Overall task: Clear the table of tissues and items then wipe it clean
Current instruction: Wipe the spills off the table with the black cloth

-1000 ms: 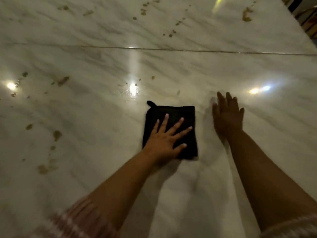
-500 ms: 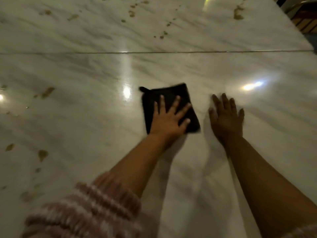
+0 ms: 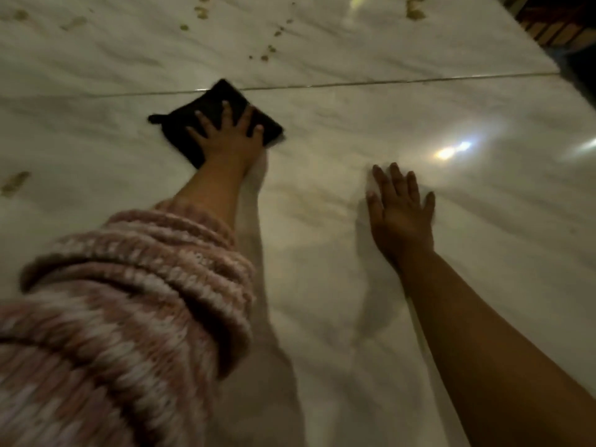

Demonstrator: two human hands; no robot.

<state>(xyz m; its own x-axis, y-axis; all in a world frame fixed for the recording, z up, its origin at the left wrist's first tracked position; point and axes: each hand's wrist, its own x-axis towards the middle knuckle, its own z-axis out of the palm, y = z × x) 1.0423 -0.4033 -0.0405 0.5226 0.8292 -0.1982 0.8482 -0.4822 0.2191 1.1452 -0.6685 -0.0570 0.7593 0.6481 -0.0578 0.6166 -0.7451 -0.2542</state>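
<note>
A black folded cloth [image 3: 206, 111] lies on the white marble table [image 3: 354, 111], its far corner touching the seam line across the top. My left hand [image 3: 229, 137] presses flat on the cloth with fingers spread and straight, arm stretched far forward. My right hand [image 3: 400, 214] rests flat on the bare marble to the right and nearer to me, fingers straight, apart from the cloth. Brown stains [image 3: 267, 53] dot the marble beyond the seam, and one brown stain [image 3: 14, 183] marks the left edge of view.
More brown spots [image 3: 414, 9] lie at the far right of the table. The table's right edge [image 3: 574, 85] runs diagonally at the upper right, with dark floor and a wooden chair [image 3: 561, 24] beyond. Light reflections glare on the marble at the right.
My left hand has pushed the cloth away from me, up to the seam line, turning it clockwise. My right hand has stayed flat on the marble.
</note>
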